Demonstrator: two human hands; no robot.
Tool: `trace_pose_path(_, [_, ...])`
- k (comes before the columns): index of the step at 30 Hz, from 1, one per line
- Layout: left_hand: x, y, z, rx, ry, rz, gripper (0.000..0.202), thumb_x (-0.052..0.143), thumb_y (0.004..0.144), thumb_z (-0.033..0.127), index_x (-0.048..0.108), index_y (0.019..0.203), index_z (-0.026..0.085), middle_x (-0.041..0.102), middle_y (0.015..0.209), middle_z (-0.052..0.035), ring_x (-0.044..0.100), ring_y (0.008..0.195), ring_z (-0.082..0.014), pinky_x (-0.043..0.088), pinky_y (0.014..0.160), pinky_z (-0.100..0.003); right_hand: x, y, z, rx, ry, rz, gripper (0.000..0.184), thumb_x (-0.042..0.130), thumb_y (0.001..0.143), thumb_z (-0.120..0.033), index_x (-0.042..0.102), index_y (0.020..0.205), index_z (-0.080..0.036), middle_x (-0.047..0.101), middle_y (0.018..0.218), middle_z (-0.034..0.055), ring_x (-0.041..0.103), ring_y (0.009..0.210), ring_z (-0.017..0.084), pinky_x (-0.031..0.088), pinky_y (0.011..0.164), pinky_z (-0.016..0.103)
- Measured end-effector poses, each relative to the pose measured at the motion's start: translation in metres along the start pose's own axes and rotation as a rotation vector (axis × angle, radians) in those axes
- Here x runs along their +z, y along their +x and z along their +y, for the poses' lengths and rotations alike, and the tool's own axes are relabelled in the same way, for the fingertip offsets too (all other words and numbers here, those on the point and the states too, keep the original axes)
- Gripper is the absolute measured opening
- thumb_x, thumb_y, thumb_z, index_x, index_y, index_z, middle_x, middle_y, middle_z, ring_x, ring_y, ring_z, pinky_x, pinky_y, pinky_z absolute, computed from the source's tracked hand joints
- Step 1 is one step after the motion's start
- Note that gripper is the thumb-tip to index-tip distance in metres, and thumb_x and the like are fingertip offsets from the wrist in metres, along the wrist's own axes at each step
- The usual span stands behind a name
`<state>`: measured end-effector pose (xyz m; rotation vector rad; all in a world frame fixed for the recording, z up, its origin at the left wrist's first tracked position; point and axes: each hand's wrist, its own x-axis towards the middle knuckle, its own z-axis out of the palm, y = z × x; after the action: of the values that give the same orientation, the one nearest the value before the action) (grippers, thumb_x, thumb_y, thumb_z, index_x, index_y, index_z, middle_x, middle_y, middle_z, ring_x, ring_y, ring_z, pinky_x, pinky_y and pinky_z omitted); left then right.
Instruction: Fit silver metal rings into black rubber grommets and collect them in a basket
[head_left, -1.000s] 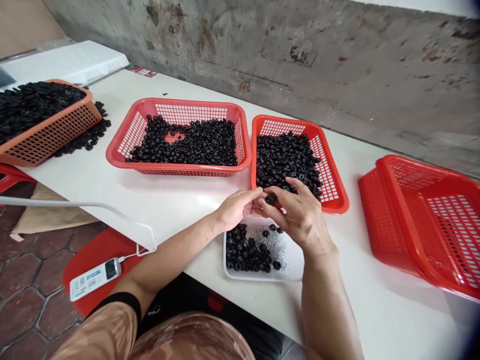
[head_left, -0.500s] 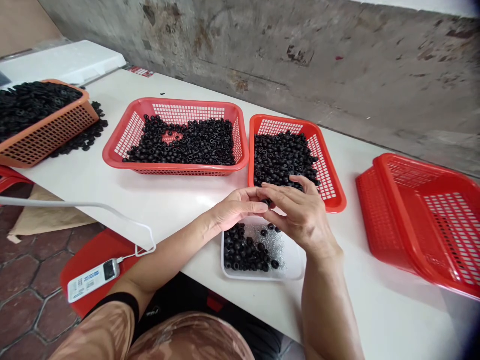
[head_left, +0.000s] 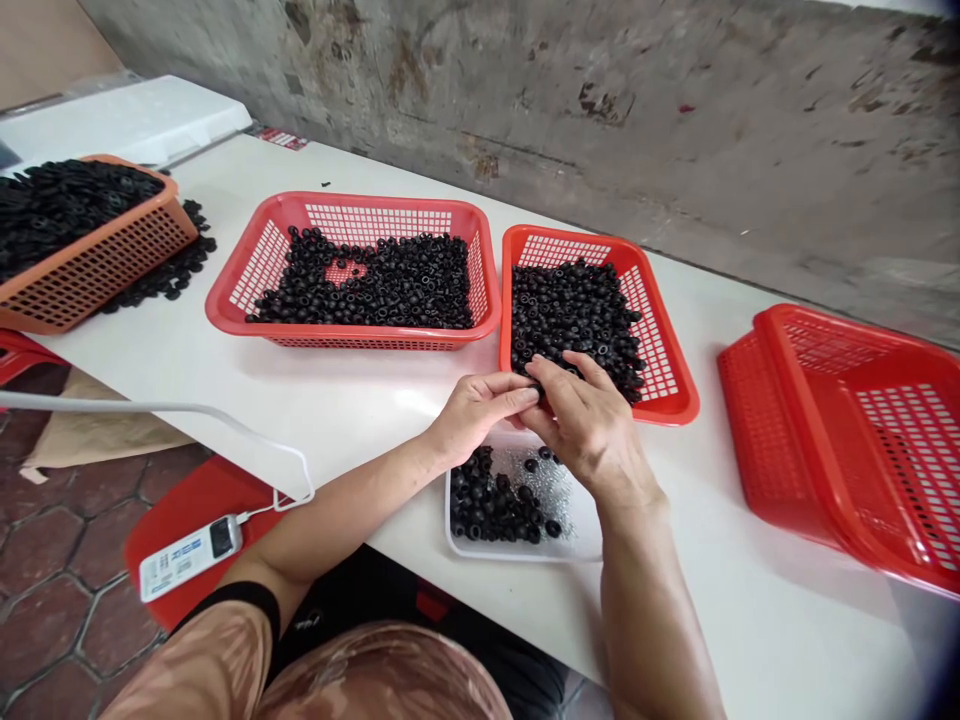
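Observation:
My left hand [head_left: 480,412] and my right hand [head_left: 589,425] meet at the fingertips just in front of a red mesh basket's near rim [head_left: 664,408]. Whatever lies between the fingertips is hidden. That basket holds a heap of black rubber rings [head_left: 574,320]. Below my hands sits a white plastic tray [head_left: 525,551] with more black rings [head_left: 491,500] and small silvery bits [head_left: 559,490]. Another red basket [head_left: 352,339] with black rings stands to the left of my hands.
An orange basket [head_left: 97,275] of black rings stands at the far left, with loose rings [head_left: 169,280] beside it. Stacked red baskets [head_left: 840,440] lie to the right on the white table [head_left: 337,400]. A white cable [head_left: 150,406] and a white device [head_left: 191,558] lie near my left arm.
A black ring seen earlier between my fingers is now hidden. My fingertips have moved slightly toward the right basket's heap.

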<state>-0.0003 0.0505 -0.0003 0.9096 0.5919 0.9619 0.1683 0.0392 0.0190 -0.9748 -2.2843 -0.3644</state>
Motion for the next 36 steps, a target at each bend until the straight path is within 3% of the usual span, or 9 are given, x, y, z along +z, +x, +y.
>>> trace_pose_path(6, [-0.001,-0.001,-0.001,0.028,0.007,-0.011,0.039,0.082,0.077,0.053,0.074,0.083,0.016,0.065,0.074,-0.0005,0.058,0.072,-0.0115,0.046,0.077,-0.027,0.002,-0.002,-0.001,0.011,0.037,-0.005,0.052,0.053,0.103,-0.019,0.040,0.153,-0.014,0.078,0.116,0.0133,0.077,0.088,0.021,0.047,0.115,0.050])
trace_pose_path(13, [-0.003,0.000,0.000,0.166,0.076,0.035,0.026,0.080,0.082,0.042,0.075,0.087,0.017,0.071,0.084,-0.0010,0.063,0.083,-0.0134,0.050,0.083,-0.027,0.003,0.001,-0.003,0.026,-0.016,-0.020,0.040,0.053,0.105,-0.023,0.048,0.144,-0.013,0.077,0.120,0.0152,0.078,0.090,0.020,0.043,0.114,0.047])
trace_pose_path(23, [-0.004,0.002,-0.004,0.130,0.107,0.090,0.021,0.078,0.080,0.038,0.078,0.083,0.017,0.073,0.080,-0.0024,0.066,0.083,-0.0162,0.052,0.085,-0.029,0.006,0.003,-0.011,0.136,-0.095,-0.069,0.036,0.052,0.104,-0.021,0.055,0.139,-0.012,0.079,0.116,0.0134,0.077,0.088,0.021,0.039,0.112,0.045])
trace_pose_path(28, [-0.002,0.001,-0.002,0.120,0.085,0.100,0.022,0.078,0.080,0.039,0.078,0.083,0.017,0.072,0.079,-0.0019,0.064,0.082,-0.0150,0.050,0.084,-0.028,0.006,0.004,-0.013,0.109,-0.137,-0.039,0.026,0.052,0.104,-0.018,0.057,0.128,-0.011,0.078,0.118,0.0143,0.076,0.085,0.020,0.037,0.110,0.043])
trace_pose_path(36, [-0.006,0.003,0.003,0.031,0.119,-0.025,0.034,0.077,0.082,0.050,0.076,0.085,0.016,0.070,0.075,-0.0027,0.059,0.071,-0.0121,0.044,0.069,-0.025,0.009,0.000,-0.006,0.118,-0.130,-0.009,0.023,0.049,0.105,-0.020,0.056,0.125,-0.013,0.079,0.111,0.0135,0.076,0.083,0.020,0.040,0.109,0.042])
